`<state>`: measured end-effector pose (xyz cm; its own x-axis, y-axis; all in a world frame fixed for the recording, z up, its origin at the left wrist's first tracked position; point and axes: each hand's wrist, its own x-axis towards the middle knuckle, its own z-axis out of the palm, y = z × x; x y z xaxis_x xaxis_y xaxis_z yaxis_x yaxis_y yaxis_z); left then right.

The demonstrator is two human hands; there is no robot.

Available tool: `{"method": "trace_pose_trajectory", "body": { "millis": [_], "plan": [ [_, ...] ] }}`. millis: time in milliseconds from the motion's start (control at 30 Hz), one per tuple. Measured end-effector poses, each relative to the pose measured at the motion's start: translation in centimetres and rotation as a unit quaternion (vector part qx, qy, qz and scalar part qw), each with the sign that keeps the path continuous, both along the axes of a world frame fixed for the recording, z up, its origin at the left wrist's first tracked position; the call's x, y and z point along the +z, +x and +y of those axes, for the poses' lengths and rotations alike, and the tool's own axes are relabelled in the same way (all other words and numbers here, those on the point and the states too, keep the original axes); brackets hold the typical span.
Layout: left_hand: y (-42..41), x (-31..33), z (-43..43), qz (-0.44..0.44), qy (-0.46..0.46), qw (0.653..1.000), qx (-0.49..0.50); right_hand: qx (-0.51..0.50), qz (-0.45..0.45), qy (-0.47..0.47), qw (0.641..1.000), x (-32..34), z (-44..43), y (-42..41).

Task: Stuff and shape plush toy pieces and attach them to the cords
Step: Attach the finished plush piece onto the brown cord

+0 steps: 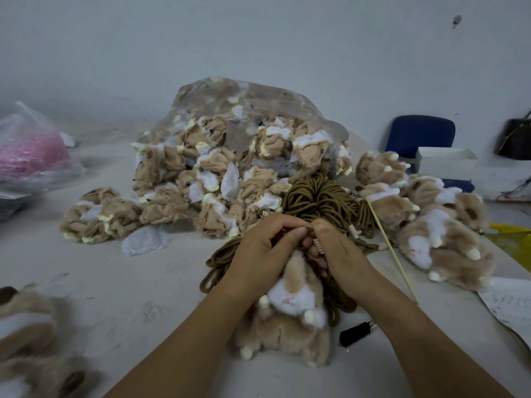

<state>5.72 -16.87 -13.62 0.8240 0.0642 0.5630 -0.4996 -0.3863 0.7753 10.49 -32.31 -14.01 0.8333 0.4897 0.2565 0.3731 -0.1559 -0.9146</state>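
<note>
Two bare forearms reach in from the bottom edge, the left from bottom centre, the right from the lower right corner, and they meet just below the middle of the frame. The left hand (264, 251) is knuckles up, fingers curled, thumb laid out flat towards the right. The right hand (342, 254) faces it, thumb tips almost touching, fingers tucked under and partly hidden. Both hands pinch a brown cord (308, 226) between them.
</note>
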Motion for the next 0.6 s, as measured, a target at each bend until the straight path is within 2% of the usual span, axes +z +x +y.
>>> {"method": "trace_pose_trajectory", "body": {
  "millis": [200,333,533,600],
  "plan": [
    [0.06,-0.12,0.01,-0.015,0.004,1.000,0.000,0.018,0.026,0.020,0.999,0.10,-0.04,-0.02],
    [0.10,-0.10,0.00,-0.026,-0.001,1.000,-0.014,0.035,0.070,0.071,0.994,0.30,0.04,-0.17],
    [-0.24,0.25,-0.12,0.040,-0.168,0.978,-0.117,0.059,0.065,0.100,0.991,0.85,0.36,-0.40],
    [-0.20,0.24,-0.12,0.052,-0.193,0.971,-0.130,0.055,0.075,0.104,0.990,0.98,0.42,-0.45]
  ]
}}
